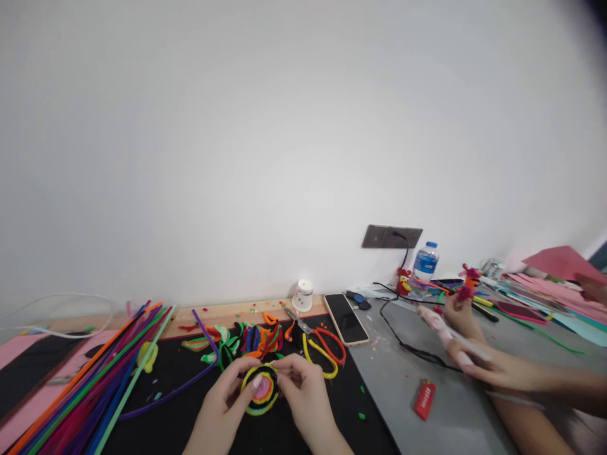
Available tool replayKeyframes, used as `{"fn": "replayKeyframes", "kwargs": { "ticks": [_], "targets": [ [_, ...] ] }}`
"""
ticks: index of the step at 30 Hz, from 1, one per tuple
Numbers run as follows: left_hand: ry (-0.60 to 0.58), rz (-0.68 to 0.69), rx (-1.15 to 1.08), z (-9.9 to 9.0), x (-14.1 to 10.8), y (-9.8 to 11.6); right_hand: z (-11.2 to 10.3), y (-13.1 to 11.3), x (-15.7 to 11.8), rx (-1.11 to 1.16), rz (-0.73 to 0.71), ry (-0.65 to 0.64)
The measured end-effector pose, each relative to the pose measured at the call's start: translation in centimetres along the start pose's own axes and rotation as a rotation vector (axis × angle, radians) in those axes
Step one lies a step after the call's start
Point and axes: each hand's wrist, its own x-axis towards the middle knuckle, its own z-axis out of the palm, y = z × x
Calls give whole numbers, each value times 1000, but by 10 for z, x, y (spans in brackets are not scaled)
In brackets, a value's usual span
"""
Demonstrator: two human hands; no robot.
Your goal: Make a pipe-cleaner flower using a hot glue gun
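Observation:
Between my two hands is a round coil of pipe cleaner, with a pink middle and orange, black and yellow-green rings around it. My left hand pinches its left side, the thumb lying across the front. On the right edge, the thumb and fingers of my right hand are closed on the same coil. Just behind my hands lies a heap of bent, colourful pipe cleaner pieces. Scissors with red and yellow handles rest beyond my right hand on the black mat.
Long pipe cleaners lie bundled at the left. A paper cup and a phone stand and lie near the wall. Rightward are a red lighter, a water bottle and a co-worker's hands with a small pipe cleaner figure.

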Motion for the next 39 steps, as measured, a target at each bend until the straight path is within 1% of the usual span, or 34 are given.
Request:
{"fn": "replayKeyframes", "kwargs": {
  "ticks": [6,12,20,30,39],
  "targets": [
    [-24,14,25,0,1,-4,0,-3,1,8,-3,-1],
    [-35,11,5,0,1,-6,0,-1,2,6,5,-11],
    [-98,5,44,-2,1,-14,-2,4,2,-43,0,-14],
    [-98,-21,27,0,1,-12,-1,1,2,-60,9,-20],
    [-102,-17,58,-1,1,-10,-2,3,3,-67,0,-23]
  ]
}}
